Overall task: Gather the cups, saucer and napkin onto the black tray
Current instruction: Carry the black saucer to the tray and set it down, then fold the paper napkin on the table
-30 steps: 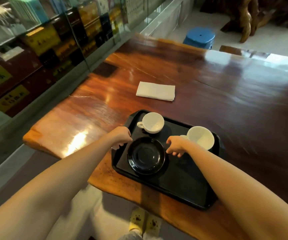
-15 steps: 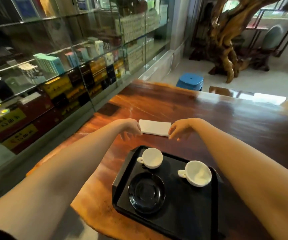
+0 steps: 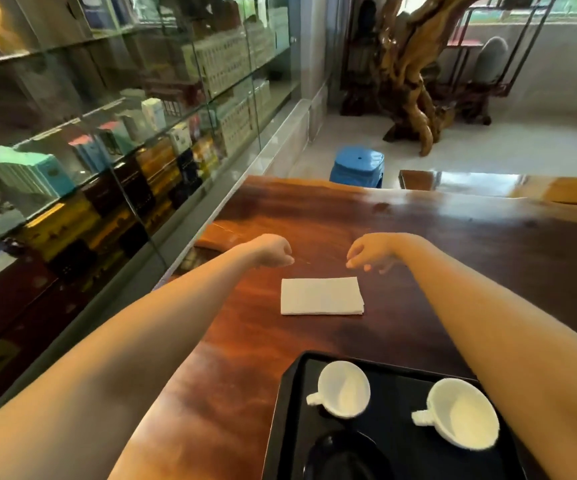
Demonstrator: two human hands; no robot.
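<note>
Status, near to far. Black tray [image 3: 282, 420] sits closest to the body, well short of both hands, on the wooden table [image 3: 488, 258]. Already on it: two white cups, left cup [image 3: 344, 389] and right cup [image 3: 462, 417], both upright, handles pointing left, apart from each other. Black saucer [image 3: 340, 457] lies flat at the tray's near-left, just short of the left cup, partly cut off by the frame edge. So cups and saucer look done.

Left to do: napkin [image 3: 321, 296]. It lies flat on the table between the tray and the hands, clear of the tray's far rim, touching nothing else. Folded rectangle, long axis running left-right across the view, roughly parallel to the tray's far edge; the stacked open edges show along the near and right sides.

Both hands are just past the napkin's far edge, one beyond each far corner, neither on it. Left hand [image 3: 273, 251] is curled nearly closed, empty. Right hand [image 3: 370, 252] has fingers loosely bent, thumb and forefinger a narrow gap apart, empty. Whether either is above or on the tabletop, can't tell.

My read: last item pending, task mostly complete. Thin flat paper, so a pinch at an edge or corner seems the sensible pickup, then carry back toward the tray.
</note>
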